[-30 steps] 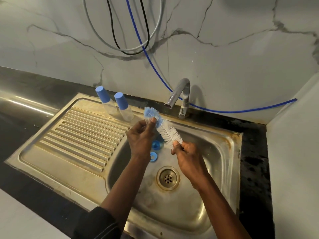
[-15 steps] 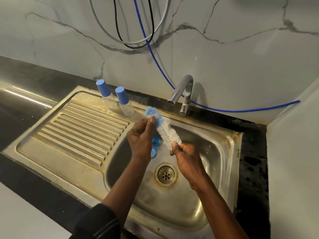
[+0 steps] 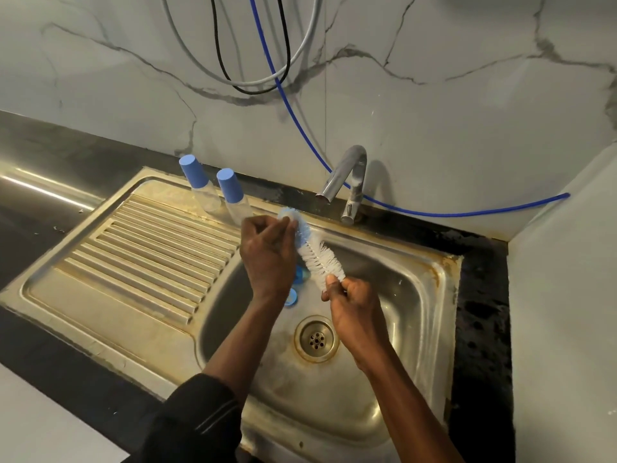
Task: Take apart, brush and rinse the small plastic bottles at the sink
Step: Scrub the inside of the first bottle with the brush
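Right hand (image 3: 354,307) clamped round stem end of white-and-blue bristle bottle brush (image 3: 321,260); left hand (image 3: 267,252) pinches its blue tip (part held there too blurred to name). Two blue-capped clear plastic bottles (image 3: 230,187) upright just beyond left knuckles. Advice: twist brush, short strokes, stay over steel sink basin (image 3: 397,295).

I'm looking down on a steel sink (image 3: 100,329) set into a dark counter (image 3: 50,359). At the back of the ridged drainboard (image 3: 150,248) two small clear bottles stand side by side, the left bottle (image 3: 200,185) and the right bottle (image 3: 233,195), blue caps on. In the basin (image 3: 400,295) I can make out two blue pieces (image 3: 302,274), partly hidden, just up from the drain (image 3: 316,339). The tap (image 3: 347,175) sits on the back rim, and a blue hose (image 3: 467,213) lies along the counter behind.
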